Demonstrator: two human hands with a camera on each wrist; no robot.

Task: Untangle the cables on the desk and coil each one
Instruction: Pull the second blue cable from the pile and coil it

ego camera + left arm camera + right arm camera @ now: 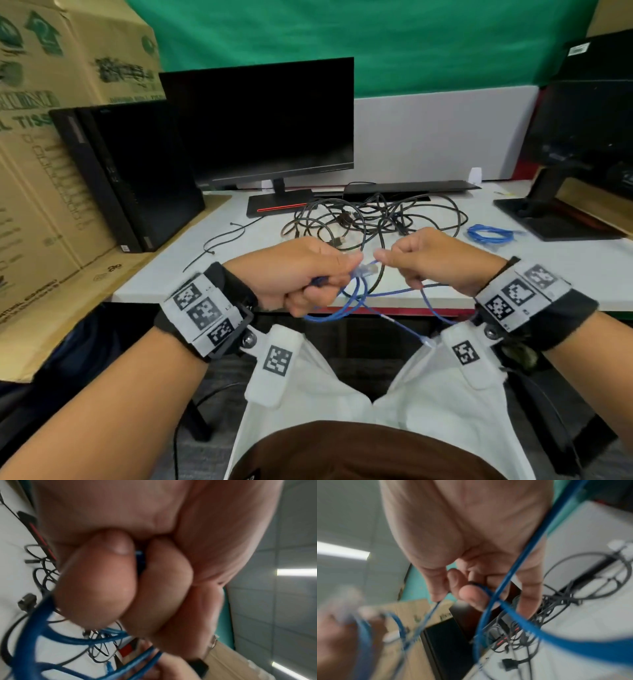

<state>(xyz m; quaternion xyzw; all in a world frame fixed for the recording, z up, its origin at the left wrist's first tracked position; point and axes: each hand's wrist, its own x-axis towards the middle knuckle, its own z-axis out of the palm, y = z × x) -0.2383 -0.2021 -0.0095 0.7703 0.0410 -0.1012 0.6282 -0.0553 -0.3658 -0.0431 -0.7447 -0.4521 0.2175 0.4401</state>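
Observation:
A blue network cable [356, 301] hangs in loops between my hands, in front of the desk edge. My left hand [308, 270] grips its loops in a fist, and the clear plug [364, 269] sticks out past the thumb. In the left wrist view the curled fingers [106, 577] clamp the blue cable [42, 632]. My right hand [424, 260] curls round another stretch of the same cable [513, 609], which runs down to a second plug [426, 341] over my lap. A tangle of black cables [373, 216] lies on the desk behind both hands.
A coiled blue cable [489, 234] lies on the desk [239, 274] at the right. A monitor [260, 126] and its base stand at the back, a black computer tower [137, 171] at the left, a second monitor stand [555, 212] at the right. Cardboard boxes [44, 137] line the left side.

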